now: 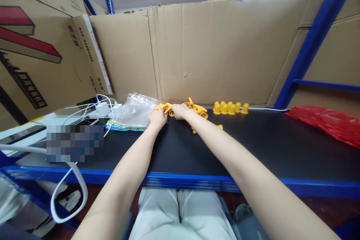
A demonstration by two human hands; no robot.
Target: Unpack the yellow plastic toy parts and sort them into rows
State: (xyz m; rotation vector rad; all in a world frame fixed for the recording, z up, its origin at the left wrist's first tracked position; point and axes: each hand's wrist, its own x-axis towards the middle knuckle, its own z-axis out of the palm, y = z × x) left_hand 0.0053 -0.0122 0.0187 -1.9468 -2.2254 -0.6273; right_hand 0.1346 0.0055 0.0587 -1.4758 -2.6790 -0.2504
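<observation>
At the back middle of the black table, my left hand [158,117] is closed on the left part of a yellow plastic piece [164,105]. My right hand [180,111] is close beside it, fingers bent toward the same yellow part and partly hidden behind the hand. To the right of my right hand lies a group of yellow plastic parts [200,110], some with round cupped ends. Another yellow part [220,127] shows beyond my right forearm, partly covered by it. Several yellow cup-shaped pieces [231,108] stand in a cluster farther right.
Left of my hands lies a clear plastic bag [135,107] with a colourful edge. White chargers and cables [102,109] sit beside a blurred-out item [75,143]. A red plastic bag [326,122] lies at the right. Cardboard [225,52] walls the back; a blue rail [197,182] edges the front.
</observation>
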